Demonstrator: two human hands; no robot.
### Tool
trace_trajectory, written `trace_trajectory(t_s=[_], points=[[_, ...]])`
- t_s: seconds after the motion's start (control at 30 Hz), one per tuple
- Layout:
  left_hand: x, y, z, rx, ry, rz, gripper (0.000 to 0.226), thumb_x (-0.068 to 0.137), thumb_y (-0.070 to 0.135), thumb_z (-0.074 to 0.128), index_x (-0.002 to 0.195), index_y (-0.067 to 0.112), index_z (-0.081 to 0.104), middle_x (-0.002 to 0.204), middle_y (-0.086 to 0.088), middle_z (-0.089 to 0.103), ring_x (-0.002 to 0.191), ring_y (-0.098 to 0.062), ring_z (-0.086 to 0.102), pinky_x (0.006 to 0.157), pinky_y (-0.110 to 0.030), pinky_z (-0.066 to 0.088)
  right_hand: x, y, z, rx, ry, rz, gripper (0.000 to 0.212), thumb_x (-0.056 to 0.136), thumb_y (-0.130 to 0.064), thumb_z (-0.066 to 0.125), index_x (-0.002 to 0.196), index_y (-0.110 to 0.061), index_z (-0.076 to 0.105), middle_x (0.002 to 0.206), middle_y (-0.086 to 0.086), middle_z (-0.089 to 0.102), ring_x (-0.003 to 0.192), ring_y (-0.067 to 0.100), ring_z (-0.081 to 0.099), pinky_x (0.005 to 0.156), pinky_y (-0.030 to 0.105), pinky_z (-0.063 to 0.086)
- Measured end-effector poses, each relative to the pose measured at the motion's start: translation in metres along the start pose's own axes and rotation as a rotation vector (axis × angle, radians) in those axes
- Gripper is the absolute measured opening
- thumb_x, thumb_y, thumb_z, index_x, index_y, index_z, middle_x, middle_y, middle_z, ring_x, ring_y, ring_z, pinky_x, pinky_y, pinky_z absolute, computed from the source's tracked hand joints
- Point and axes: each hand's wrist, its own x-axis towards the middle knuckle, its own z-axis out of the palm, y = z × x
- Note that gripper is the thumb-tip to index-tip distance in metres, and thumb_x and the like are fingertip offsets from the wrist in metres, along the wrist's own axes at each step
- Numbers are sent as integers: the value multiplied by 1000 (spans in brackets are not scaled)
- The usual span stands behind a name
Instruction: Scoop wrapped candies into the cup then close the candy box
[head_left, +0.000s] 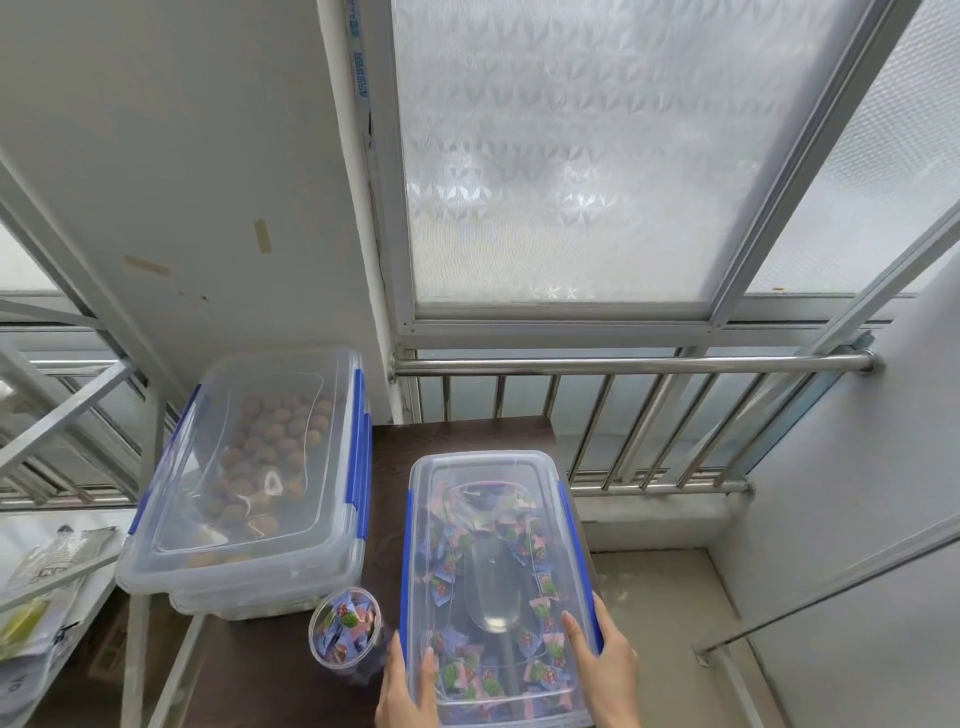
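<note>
The candy box (498, 582) is a clear plastic tub with blue side latches, lying on the dark table (384, 457). Its clear lid (488, 470) sits on top. Through the lid I see wrapped candies (457, 670) and a clear scoop (496, 587) lying inside. My left hand (408, 686) grips the box's near left edge, fingers on the lid. My right hand (605, 670) presses the near right edge beside a blue latch. A clear cup (345, 631) filled with wrapped candies stands just left of the box.
A second clear box (249, 478) with blue latches, holding brown round nuts, rests at the table's left, lid on. A steel railing (634, 364) and frosted window lie behind. A white shelf with bags (47, 582) is at far left.
</note>
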Motion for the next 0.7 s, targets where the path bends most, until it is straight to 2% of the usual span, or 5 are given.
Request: trace_trajectory(t_s=[0.27,0.43,0.7], points=[[-2,2,-2,-30,-2,2,48,81,10,74,127,1,60,121,-27,66,110,-42,65,93,-46,51,-2,-3,2,-30,4,-8,59,87,-39,64,141,-22,46,126,5,66,113,27,61,102,41,48],[-2,4,-4,-19,-21,-18,48,85,16,70,131,4,58,124,-25,65,113,-39,64,99,-45,50,-3,-7,2,-54,-13,11,60,88,-40,63,142,-22,43,128,6,64,115,28,59,103,42,47],[6,1,-1,57,-77,-53,53,84,17,71,132,1,55,130,-26,61,114,-41,63,94,-46,52,-2,-9,-2,-115,-59,11,63,89,-43,59,145,-23,39,129,4,63,114,26,59,103,41,48]])
